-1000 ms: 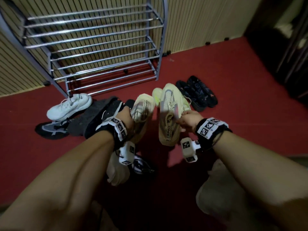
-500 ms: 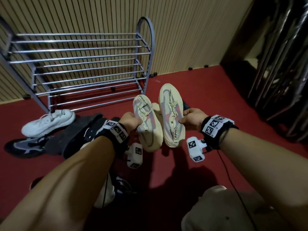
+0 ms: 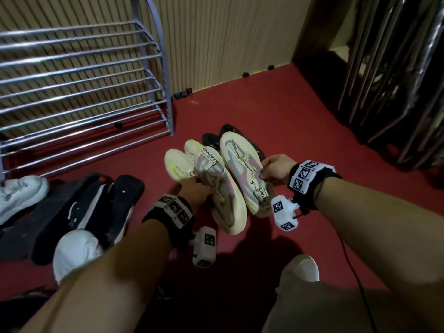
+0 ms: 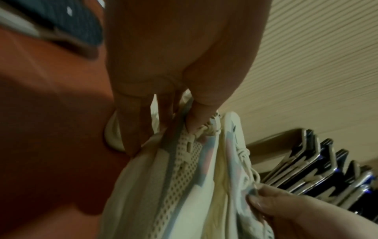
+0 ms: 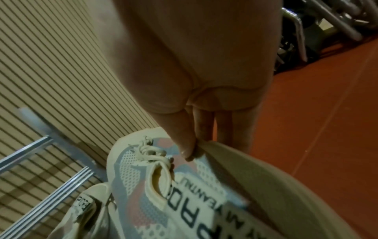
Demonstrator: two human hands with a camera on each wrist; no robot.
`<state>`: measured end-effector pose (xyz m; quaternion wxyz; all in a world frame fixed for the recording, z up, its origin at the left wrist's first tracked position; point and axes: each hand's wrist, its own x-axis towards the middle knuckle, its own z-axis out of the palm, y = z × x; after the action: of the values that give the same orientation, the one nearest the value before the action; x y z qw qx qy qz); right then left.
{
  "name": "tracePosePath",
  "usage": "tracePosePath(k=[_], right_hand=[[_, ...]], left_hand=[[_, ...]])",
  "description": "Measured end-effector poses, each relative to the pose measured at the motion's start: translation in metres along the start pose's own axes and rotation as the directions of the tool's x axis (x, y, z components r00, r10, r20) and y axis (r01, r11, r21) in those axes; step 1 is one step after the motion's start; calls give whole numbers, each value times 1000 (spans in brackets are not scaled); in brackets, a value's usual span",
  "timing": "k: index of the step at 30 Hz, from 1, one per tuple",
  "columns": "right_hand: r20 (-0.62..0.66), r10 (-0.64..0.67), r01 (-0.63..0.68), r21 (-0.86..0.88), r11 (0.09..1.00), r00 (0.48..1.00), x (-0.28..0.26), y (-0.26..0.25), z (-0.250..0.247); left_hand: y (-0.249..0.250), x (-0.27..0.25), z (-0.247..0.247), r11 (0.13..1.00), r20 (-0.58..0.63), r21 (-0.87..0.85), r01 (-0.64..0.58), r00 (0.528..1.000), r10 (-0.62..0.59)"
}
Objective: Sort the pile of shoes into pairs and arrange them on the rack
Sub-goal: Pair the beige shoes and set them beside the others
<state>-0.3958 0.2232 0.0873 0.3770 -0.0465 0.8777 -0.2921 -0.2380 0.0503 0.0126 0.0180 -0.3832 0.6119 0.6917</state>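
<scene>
Two matching cream sneakers with pink and grey mesh hang side by side above the red floor. My left hand (image 3: 200,187) grips the left sneaker (image 3: 222,200) at its laces, thumb and fingers (image 4: 191,119) pinching the upper (image 4: 180,169). My right hand (image 3: 264,170) pinches the right sneaker (image 3: 240,174) by its side edge, seen close in the right wrist view (image 5: 190,152) on the lettered shoe (image 5: 143,186). The metal shoe rack (image 3: 84,92) stands against the wall at the upper left, its rails bare.
On the floor lie pale cream shoes with neon soles (image 3: 177,164), black sandals (image 3: 210,140) behind the held pair, a white sneaker (image 3: 19,195), dark shoes (image 3: 84,207) and a white shoe (image 3: 77,248). Folded metal chairs (image 3: 396,80) lean at the right.
Both hands have brought the two cream sneakers up and close together. The view has swung right, so the rack now sits further left.
</scene>
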Motion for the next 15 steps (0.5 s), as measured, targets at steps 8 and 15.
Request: tracePosePath(k=[8,15], right_hand=[[37,94,-91,-76,993,995,79,57,-30],[31,77,-70,-191,979,997,118,98,-55]], left_hand=[[-29,34,73,992,-7,-76,98,995,-99],[-45,55,136,945,9,-87,317,948,-317]])
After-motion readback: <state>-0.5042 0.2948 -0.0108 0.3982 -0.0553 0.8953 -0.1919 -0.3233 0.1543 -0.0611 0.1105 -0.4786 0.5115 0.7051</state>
